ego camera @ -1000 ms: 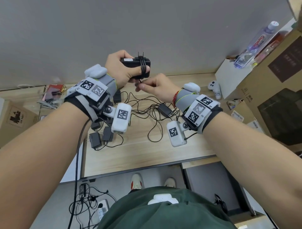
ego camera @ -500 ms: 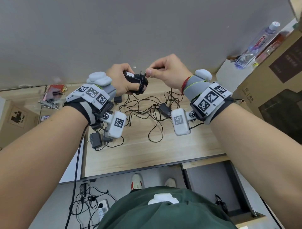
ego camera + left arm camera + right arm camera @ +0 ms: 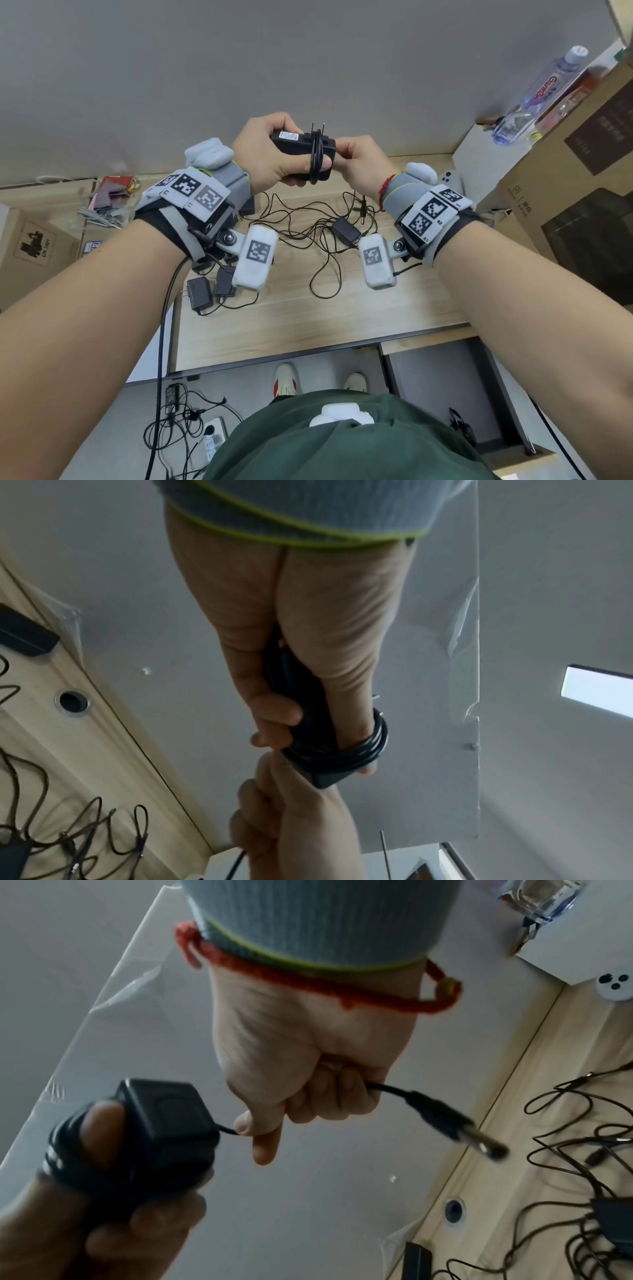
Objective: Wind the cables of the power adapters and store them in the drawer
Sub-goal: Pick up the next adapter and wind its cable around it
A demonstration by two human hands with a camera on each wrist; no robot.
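My left hand point(image 3: 270, 154) holds a black power adapter point(image 3: 301, 150) up in front of the grey wall, prongs pointing up. Its thin black cable point(image 3: 317, 161) is wound in several turns round the adapter body and over my left thumb. My right hand point(image 3: 356, 161) is just right of the adapter and grips the cable's free end in a fist. In the right wrist view the barrel plug point(image 3: 455, 1123) sticks out of that fist. Other black adapters point(image 3: 346, 231) point(image 3: 198, 291) lie on the wooden desk point(image 3: 308, 325) among tangled cables point(image 3: 308, 219).
A water bottle point(image 3: 537, 92) lies on a white box point(image 3: 479, 171) at the back right, beside a large cardboard box point(image 3: 565, 171). Another carton point(image 3: 34, 243) sits at the left. A grey cabinet point(image 3: 428, 387) stands under the desk's right front. A power strip point(image 3: 212, 435) lies on the floor.
My right hand came from under the adapter, passed over its top and now sits at its right side, carrying the cable end round. The left hand lifted the adapter higher.
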